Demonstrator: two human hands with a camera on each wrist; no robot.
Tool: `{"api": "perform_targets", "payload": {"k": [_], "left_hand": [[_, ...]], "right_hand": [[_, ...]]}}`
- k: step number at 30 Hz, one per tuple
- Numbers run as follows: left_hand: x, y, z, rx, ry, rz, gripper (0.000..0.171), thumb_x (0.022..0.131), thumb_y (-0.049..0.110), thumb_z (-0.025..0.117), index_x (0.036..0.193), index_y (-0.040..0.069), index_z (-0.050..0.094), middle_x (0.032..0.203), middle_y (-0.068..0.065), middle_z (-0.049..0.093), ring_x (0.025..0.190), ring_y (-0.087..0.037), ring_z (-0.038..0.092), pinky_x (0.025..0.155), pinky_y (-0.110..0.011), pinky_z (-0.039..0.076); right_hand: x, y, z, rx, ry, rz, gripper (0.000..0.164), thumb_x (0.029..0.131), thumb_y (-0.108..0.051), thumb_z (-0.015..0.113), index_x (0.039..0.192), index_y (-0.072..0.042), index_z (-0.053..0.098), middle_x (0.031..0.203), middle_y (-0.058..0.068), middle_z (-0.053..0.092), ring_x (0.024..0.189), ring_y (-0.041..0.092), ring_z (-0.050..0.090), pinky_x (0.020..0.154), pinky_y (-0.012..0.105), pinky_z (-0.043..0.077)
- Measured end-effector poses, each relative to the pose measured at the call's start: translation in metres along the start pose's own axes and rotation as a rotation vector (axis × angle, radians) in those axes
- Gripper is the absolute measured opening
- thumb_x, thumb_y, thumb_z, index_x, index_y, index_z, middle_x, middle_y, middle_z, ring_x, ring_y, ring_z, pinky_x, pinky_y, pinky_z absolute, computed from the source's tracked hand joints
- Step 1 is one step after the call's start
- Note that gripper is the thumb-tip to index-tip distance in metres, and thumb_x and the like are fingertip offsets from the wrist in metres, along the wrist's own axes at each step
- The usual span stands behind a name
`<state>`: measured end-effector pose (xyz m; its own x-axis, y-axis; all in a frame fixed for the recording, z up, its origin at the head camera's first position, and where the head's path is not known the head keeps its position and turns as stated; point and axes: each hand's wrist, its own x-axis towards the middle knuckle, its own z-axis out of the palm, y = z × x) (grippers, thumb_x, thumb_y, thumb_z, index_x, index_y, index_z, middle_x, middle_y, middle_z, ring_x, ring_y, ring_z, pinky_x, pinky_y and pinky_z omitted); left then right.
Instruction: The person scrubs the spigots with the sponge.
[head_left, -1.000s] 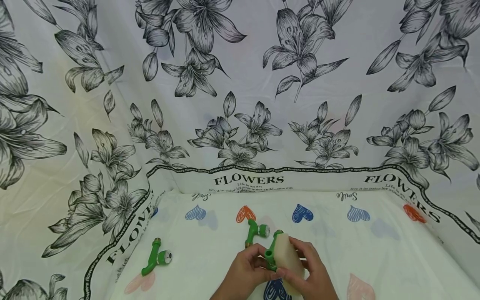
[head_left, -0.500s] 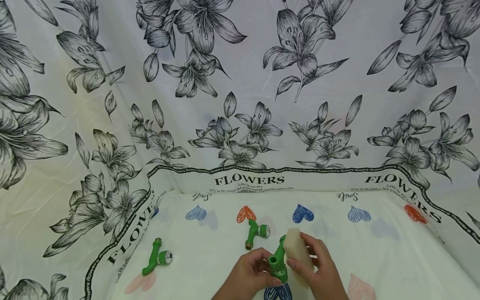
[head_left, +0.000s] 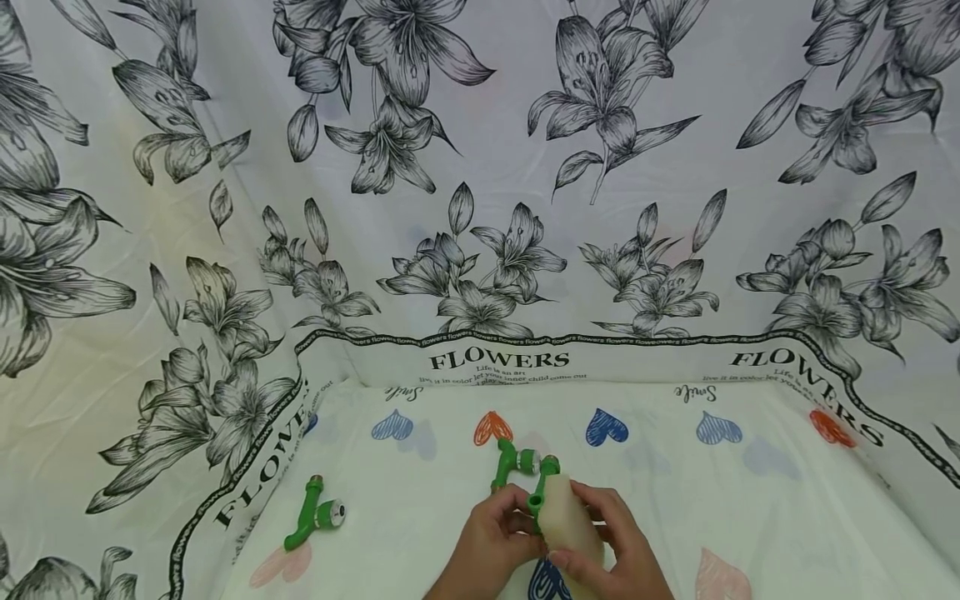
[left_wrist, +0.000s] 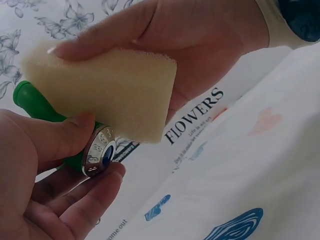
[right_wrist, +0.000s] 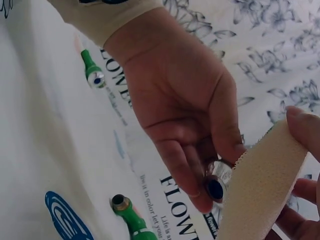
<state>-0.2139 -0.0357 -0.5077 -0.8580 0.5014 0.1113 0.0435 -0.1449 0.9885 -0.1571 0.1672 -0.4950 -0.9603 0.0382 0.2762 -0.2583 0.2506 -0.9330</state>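
A green tap with a silver-ringed knob is pinched between the thumb and fingers of my left hand. My right hand grips a thick cream sponge, thumb on the near side and fingers behind. In the left wrist view the sponge lies against the tap's green body, just above the knob. From the head the sponge covers much of this tap, while its open spout end shows at the left. In the right wrist view the sponge hides all but the knob.
A second green tap lies just beyond my left hand, partly behind its fingers. Another green tap lies farther left on the white heart-printed cloth. A flower-printed curtain rises behind and at the sides.
Half a second ago the tap tilted toward me and the sponge stood higher to the right. Now both have shifted left, and the sponge again covers the tap's near side, as a second ago.
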Motion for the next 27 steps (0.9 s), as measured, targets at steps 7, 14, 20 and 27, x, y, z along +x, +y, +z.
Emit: {"api": "perform_targets", "payload": {"k": [7, 14, 20, 27], "left_hand": [[0.001, 0.000, 0.001, -0.002, 0.041, 0.009, 0.028, 0.089, -0.009, 0.076, 0.114, 0.000, 0.066, 0.114, -0.012, 0.072, 0.101, -0.023, 0.075, 0.087, -0.031, 0.063], [0.000, 0.000, 0.002, 0.018, 0.044, 0.006, 0.028, 0.089, -0.009, 0.076, 0.114, 0.002, 0.067, 0.112, -0.011, 0.072, 0.099, -0.024, 0.075, 0.086, -0.030, 0.063], [-0.003, 0.003, 0.004, 0.024, -0.014, 0.002, 0.025, 0.093, 0.000, 0.084, 0.113, 0.004, 0.069, 0.113, -0.013, 0.073, 0.102, -0.027, 0.075, 0.090, -0.029, 0.062], [-0.004, 0.003, 0.004, -0.036, -0.107, -0.014, 0.028, 0.094, 0.001, 0.084, 0.118, 0.002, 0.070, 0.112, -0.014, 0.077, 0.104, -0.023, 0.074, 0.090, -0.029, 0.062]], "right_hand": [[-0.003, -0.005, 0.002, -0.013, 0.000, -0.094, 0.062, 0.090, -0.014, 0.091, 0.146, -0.018, 0.065, 0.126, -0.001, 0.064, 0.106, 0.018, 0.064, 0.085, 0.032, 0.059], [-0.002, -0.002, 0.001, -0.039, 0.016, -0.097, 0.064, 0.089, -0.014, 0.092, 0.146, -0.015, 0.065, 0.126, -0.002, 0.064, 0.106, 0.017, 0.064, 0.085, 0.032, 0.060], [0.003, 0.008, -0.004, -0.075, 0.055, -0.059, 0.064, 0.090, -0.017, 0.092, 0.147, -0.012, 0.064, 0.125, -0.002, 0.063, 0.107, 0.018, 0.062, 0.085, 0.032, 0.060], [0.009, 0.013, -0.012, -0.140, 0.141, -0.001, 0.066, 0.092, -0.022, 0.092, 0.150, -0.012, 0.062, 0.129, 0.000, 0.062, 0.110, 0.021, 0.061, 0.087, 0.033, 0.058]]}}
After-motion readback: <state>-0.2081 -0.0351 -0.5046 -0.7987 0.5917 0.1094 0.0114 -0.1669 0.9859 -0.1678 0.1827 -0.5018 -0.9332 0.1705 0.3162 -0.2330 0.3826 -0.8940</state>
